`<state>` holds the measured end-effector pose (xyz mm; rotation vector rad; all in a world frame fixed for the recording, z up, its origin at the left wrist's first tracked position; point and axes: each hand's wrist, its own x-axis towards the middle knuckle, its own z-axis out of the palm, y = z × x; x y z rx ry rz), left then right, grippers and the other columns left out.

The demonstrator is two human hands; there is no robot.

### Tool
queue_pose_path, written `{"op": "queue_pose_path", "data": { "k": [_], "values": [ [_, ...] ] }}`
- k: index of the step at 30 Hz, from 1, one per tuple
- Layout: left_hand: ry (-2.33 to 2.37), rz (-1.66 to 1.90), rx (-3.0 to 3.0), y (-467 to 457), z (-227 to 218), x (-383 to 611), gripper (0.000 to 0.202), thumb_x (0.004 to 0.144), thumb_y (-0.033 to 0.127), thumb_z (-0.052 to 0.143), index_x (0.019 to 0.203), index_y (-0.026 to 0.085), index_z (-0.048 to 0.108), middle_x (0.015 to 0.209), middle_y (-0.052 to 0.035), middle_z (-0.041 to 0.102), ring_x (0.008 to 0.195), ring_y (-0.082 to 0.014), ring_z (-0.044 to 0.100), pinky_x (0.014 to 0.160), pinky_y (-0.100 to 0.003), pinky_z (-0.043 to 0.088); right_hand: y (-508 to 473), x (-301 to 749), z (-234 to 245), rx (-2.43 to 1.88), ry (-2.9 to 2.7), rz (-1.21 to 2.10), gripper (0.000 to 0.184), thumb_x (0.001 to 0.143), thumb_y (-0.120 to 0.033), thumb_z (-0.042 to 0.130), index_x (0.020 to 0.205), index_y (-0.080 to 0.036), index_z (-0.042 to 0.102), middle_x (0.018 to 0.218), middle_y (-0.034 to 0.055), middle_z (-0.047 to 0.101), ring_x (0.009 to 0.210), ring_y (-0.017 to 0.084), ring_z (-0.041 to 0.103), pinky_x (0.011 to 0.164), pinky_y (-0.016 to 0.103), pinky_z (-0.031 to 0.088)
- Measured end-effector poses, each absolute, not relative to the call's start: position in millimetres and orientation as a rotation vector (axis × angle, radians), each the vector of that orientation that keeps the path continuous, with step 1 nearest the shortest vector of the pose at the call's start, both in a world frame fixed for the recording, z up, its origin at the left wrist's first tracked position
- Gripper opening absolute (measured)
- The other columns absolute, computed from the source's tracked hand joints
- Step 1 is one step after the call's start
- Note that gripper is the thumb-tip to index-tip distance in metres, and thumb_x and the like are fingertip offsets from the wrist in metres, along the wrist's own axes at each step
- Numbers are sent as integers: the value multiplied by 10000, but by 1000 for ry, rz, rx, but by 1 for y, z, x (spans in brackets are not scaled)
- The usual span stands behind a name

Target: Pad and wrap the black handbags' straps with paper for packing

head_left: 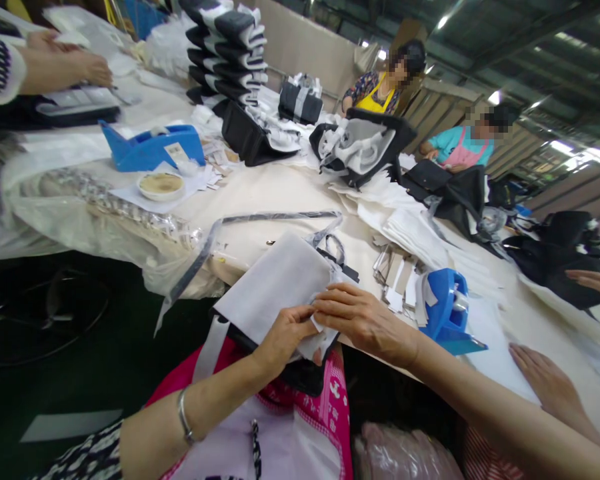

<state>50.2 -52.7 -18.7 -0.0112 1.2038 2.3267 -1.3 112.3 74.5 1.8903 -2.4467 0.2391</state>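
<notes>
A black bag (240, 337) rests at the table's front edge, against my apron, largely covered by a white wrapping sheet (280, 280). My left hand (286, 337) is closed, pinching the crumpled edge of that sheet at the bag's right side. Right beside it, nearly touching, my right hand (363, 323) presses its fingers together on the same crumpled edge. What lies under my fingertips is partly hidden. A long strap (280, 217) in clear film loops over the table behind the bag.
Blue tape dispensers stand right (443, 310) and left (153, 147), the left one near a small round dish (161, 185). Paper tags (397, 277) lie beside the right dispenser. Black bags (363, 143) and a stacked pile (225, 53) stand farther back. Co-workers' hands (550, 380) are close by.
</notes>
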Motion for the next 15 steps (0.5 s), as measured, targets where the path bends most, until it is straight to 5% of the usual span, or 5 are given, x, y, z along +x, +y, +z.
{"op": "queue_pose_path", "data": {
  "k": [7,12,15],
  "values": [
    [1201,2343,68,-56,-17,54,403,685,330,766,961,162,524,783,-18,676,444,-128,598,460,-236,461,129,3,77,1853,-2543,195,336,939,-231,564,1265,-156,598,1436,115,489,1416,251,316,1170,502,277],
    [1334,2378,-17,-45,-17,58,368,718,386,753,897,167,517,676,21,630,373,-116,552,395,-226,423,136,17,74,1603,-2598,540,299,942,-313,580,1217,-218,646,1507,107,395,1426,273,292,1151,530,281],
    [1381,2373,-51,-42,-19,56,361,711,380,751,883,163,519,641,20,632,352,-121,546,376,-217,394,169,24,75,1018,-2590,851,296,955,-280,545,1233,-242,641,1472,100,439,1364,265,392,1123,499,325]
  ]
}}
